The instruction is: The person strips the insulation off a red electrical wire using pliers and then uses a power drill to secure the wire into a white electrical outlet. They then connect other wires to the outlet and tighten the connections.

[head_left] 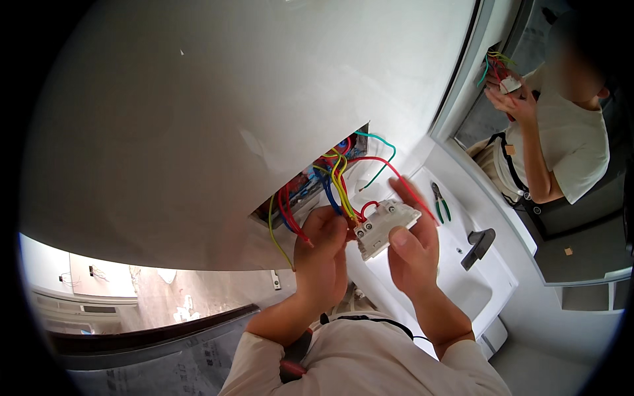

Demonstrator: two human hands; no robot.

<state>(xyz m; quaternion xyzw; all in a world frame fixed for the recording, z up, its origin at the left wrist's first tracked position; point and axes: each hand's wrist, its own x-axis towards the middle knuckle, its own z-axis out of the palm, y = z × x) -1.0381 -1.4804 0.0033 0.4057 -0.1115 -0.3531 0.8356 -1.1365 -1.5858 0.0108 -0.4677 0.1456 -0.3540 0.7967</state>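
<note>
My right hand (417, 254) grips a white electrical wall fitting (387, 230), a socket or switch with screw terminals toward me and its front turned away. The thumb presses on its back. Red and yellow wires (341, 185) run from the open wall box (310, 178) to its left end. Beside that end, the fingers of my left hand (322, 247) are closed around blue wires (330, 198); the tips are partly hidden. Loose red wires (290, 221) and a yellow-green wire (274, 237) hang near my left hand. A green wire (394, 153) curls out at the right.
Below my right hand is a white washbasin (472, 290) with a dark tap (478, 248). Green-handled pliers (441, 202) lie on its ledge. A mirror (561, 132) at the right reflects me. A large pale wall panel (218, 132) surrounds the box; a doorway opens at lower left.
</note>
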